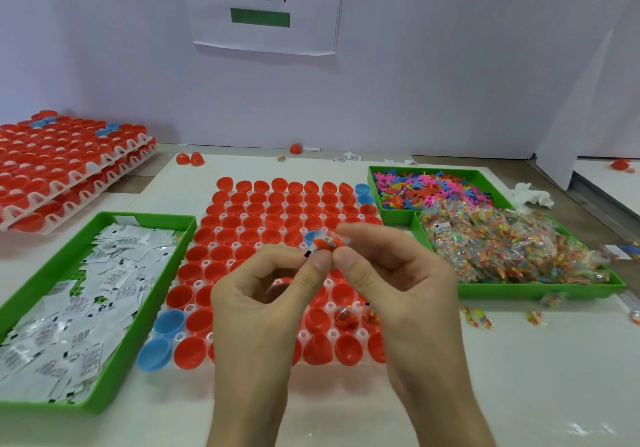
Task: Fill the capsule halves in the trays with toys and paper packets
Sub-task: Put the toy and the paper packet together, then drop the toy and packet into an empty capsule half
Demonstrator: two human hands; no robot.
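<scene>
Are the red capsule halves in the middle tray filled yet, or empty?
Mostly empty: nearly all the red capsule halves show bare insides; only two near the front right hold colourful toy packets.

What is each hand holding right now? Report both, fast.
Left hand: closed, pinching a small packet.
Right hand: closed, pinching the same packet.

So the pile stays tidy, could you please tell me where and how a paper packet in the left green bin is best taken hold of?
Probably from straight above: pinch a free corner of a top paper packet between thumb and forefinger. The packets lie flat and overlapping, too thin to grasp across, and the wall of the green bin blocks a sideways approach.
</scene>
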